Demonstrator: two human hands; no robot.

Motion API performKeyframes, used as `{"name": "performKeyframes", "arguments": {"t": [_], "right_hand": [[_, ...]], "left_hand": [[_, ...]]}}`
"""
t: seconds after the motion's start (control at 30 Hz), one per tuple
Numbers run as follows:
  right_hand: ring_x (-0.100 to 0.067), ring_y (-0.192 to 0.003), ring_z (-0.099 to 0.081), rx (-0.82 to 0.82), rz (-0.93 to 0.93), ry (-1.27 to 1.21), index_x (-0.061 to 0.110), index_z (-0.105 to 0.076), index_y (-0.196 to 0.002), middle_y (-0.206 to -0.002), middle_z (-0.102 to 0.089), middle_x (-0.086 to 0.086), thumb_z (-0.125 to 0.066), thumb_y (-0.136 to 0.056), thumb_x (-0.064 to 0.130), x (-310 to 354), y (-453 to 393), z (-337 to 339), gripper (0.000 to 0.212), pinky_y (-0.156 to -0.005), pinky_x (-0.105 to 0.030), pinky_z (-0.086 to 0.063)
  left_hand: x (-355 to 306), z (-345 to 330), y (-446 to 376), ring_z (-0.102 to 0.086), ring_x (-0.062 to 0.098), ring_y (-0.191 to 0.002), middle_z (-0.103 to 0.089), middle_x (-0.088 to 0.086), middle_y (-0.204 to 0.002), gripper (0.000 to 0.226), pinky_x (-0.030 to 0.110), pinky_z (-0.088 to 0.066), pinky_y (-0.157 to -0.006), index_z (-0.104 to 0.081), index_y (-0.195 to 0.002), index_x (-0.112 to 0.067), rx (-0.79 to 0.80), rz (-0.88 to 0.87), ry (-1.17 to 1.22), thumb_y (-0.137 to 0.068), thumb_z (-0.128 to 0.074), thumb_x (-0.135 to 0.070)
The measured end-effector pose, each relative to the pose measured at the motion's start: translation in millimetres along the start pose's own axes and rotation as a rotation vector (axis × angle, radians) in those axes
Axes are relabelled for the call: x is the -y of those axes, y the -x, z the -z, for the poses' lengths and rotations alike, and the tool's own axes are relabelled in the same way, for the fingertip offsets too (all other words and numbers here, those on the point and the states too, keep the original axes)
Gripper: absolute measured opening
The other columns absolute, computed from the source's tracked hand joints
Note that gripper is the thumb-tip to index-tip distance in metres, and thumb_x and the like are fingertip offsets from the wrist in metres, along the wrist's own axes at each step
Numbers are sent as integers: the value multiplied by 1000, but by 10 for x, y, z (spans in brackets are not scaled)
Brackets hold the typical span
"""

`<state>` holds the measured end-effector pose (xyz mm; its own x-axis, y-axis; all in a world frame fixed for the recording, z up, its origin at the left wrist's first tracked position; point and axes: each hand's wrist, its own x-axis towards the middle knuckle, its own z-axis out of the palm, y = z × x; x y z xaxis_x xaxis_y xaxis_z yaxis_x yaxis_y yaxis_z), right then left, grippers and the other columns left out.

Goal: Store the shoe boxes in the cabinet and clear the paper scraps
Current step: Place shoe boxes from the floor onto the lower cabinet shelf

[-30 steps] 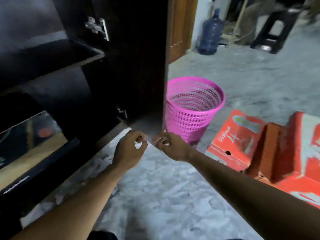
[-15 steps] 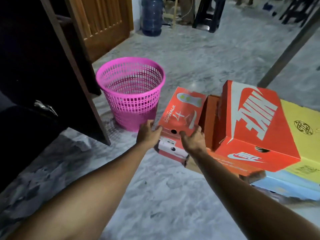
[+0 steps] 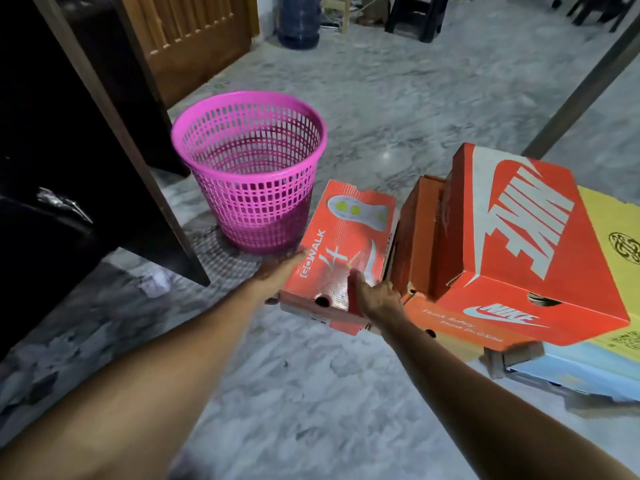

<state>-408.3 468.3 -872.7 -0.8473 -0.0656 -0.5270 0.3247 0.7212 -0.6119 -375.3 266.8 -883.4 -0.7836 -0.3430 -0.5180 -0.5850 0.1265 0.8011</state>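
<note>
An orange GOwalk shoe box (image 3: 346, 237) lies on the floor in front of me, beside the pink basket. My left hand (image 3: 282, 268) grips its left near corner and my right hand (image 3: 375, 297) holds its right near edge, thumb on the lid. To the right a big orange Nike box (image 3: 519, 237) rests tilted on another orange box (image 3: 450, 330), with a yellow box (image 3: 616, 237) and a light blue box (image 3: 571, 372) behind and under. A small paper scrap (image 3: 156, 284) lies on the floor by the dark cabinet door (image 3: 114, 161).
A pink mesh waste basket (image 3: 251, 168) stands on the marble floor left of the boxes. The open dark cabinet (image 3: 34, 237) fills the left side. Farther back are a wooden door (image 3: 194, 39), a blue water jug (image 3: 299, 20) and black stools (image 3: 419, 15).
My view has swung from the cabinet to the boxes. Both hands left the floor by the cabinet door and closed on the GOwalk box, which now sits slightly nearer me.
</note>
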Motion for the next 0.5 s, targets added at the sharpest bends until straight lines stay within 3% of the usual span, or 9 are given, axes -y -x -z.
{"name": "performKeyframes", "arguments": {"t": [0.07, 0.1, 0.23, 0.27, 0.33, 0.37, 0.4, 0.43, 0.5], "right_hand": [[-34, -120, -57, 14, -89, -247, 2, -45, -148, -132, -58, -16, -45, -60, 100, 53, -189, 45, 131, -93, -43, -48], [-29, -112, -61, 16, -105, -375, 8, -53, -143, -129, -65, -11, -50, -52, 99, 33, -330, 57, 129, -88, -39, -47], [-8, -112, -61, 151, -44, -837, 17, -55, -142, -129, -71, 6, -74, -69, 71, -111, -613, 3, 93, -114, -41, -32], [-9, -106, -66, 157, -11, -867, 17, -62, -133, -119, -75, 5, -75, -74, 66, -80, -439, 33, 78, -111, -41, -37], [-14, -89, -70, 201, 12, -831, 17, -73, -122, -110, -76, 1, -67, -89, 55, 8, -107, 63, 51, -83, -33, -56], [-17, -92, -69, 252, 31, -825, 18, -73, -125, -118, -74, 0, -61, -94, 54, -23, -27, 71, 49, -71, -29, -59], [-18, -103, -67, 287, 22, -806, 22, -69, -131, -126, -70, 3, -56, -96, 56, -56, 65, 97, 50, -71, -30, -60], [-17, -116, -62, 287, 8, -786, 27, -64, -137, -132, -64, 9, -54, -95, 61, -71, 124, 129, 55, -84, -37, -60], [-28, -129, -55, 299, 3, -799, 31, -58, -141, -139, -61, 13, -60, -83, 76, -30, 235, 207, 73, -111, -60, -42]], "left_hand": [[16, 20, 21, -62, 21, -115, -66, -8, -130, 45, 43, -49, -104, -59, -120, -49, 95, 70, 6, -86, -54, -77], [25, 9, 23, -64, 23, -113, -69, -7, -126, 39, 47, -47, -107, -57, -115, -52, 145, 83, 28, -86, -54, -77], [78, -37, 67, -66, 24, -110, -72, -7, -112, 20, 49, -48, -105, -60, -110, -50, 230, 62, 88, -95, -55, -63], [109, -22, 114, -67, 22, -108, -73, -5, -114, 23, 47, -49, -101, -62, -110, -49, 220, 53, 88, -92, -59, -63], [232, 74, 154, -69, 21, -110, -74, -7, -120, 41, 46, -50, -101, -65, -115, -50, 180, 57, 114, -77, -70, -67], [303, 143, 170, -68, 22, -114, -74, -9, -122, 47, 49, -51, -103, -64, -116, -51, 190, 62, 138, -73, -74, -65], [342, 214, 230, -67, 22, -117, -73, -9, -125, 49, 50, -52, -103, -62, -118, -51, 210, 62, 147, -72, -78, -60], [380, 292, 293, -66, 22, -118, -72, -9, -126, 51, 47, -54, -98, -61, -121, -51, 238, 58, 153, -73, -80, -54], [426, 443, 474, -65, 25, -121, -72, -8, -127, 61, 44, -54, -93, -59, -125, -52, 292, 56, 125, -70, -84, -47]]}}
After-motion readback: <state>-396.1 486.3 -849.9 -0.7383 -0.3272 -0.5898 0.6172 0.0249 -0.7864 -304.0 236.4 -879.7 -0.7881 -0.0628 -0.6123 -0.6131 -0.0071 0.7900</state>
